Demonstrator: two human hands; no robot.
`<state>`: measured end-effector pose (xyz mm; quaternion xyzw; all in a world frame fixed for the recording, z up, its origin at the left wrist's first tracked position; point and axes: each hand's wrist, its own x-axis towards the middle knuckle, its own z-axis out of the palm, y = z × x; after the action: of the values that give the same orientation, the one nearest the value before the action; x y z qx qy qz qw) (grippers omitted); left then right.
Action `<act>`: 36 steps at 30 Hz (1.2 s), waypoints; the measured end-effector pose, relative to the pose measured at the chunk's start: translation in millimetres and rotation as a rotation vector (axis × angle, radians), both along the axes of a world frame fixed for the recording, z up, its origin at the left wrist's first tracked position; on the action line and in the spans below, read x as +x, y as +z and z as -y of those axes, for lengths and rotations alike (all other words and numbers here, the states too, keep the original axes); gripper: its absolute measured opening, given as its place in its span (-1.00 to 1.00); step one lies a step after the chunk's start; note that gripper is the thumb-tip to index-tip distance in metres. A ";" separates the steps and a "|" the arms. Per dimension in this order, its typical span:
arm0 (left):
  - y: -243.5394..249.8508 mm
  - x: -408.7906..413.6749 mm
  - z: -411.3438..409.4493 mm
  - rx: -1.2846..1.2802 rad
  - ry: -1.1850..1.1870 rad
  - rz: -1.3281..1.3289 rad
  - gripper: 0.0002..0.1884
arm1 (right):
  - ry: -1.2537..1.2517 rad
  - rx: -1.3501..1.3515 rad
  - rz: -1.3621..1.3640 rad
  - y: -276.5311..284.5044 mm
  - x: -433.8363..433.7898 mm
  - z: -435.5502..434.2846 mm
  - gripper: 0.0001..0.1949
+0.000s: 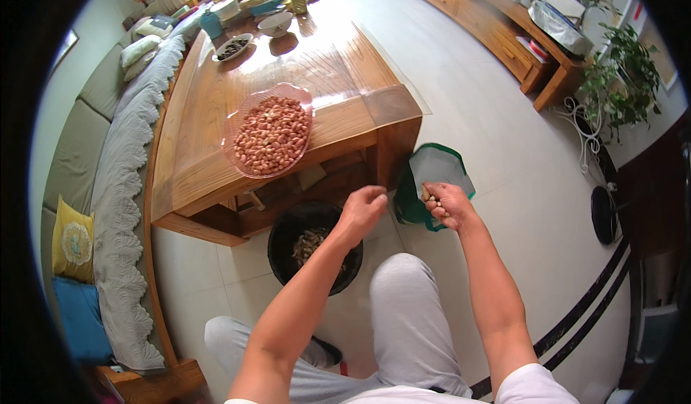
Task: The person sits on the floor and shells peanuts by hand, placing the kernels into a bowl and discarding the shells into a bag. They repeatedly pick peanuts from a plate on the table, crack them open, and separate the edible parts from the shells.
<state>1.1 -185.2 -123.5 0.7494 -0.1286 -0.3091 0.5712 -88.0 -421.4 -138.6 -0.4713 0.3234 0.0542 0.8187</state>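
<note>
Several unshelled peanuts [433, 199] are gathered in my right hand [452, 205], which is raised over the rim of a green bag with a pale lining [444, 162]. My left hand [363, 213] hovers above the right side of a black bin [282, 263], its fingers bent towards the thumb. Whether anything sits between those fingertips is hidden. Broken peanut shells [309, 243] lie inside the bin. On the near end of the wooden table, a pink clear plastic dish [233, 128] is heaped with shelled red-skinned peanuts [271, 134].
Farther along the table [345, 61] are a plate of dark food [234, 48], a white bowl [276, 24] and a blue container [211, 24]. A covered sofa [129, 150] runs along the left. At the right stand a wooden cabinet [475, 18] and a potted plant [621, 80].
</note>
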 end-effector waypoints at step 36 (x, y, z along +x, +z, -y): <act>33.2 -50.1 -159.4 -0.658 0.668 -0.086 -0.77 | 0.261 0.735 0.078 35.5 26.4 -266.0 -0.76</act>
<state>-49.0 -25.8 -90.3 0.5155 0.0523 -0.0817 0.8514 -61.6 -155.4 -103.2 -0.1857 0.1883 0.2521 0.9309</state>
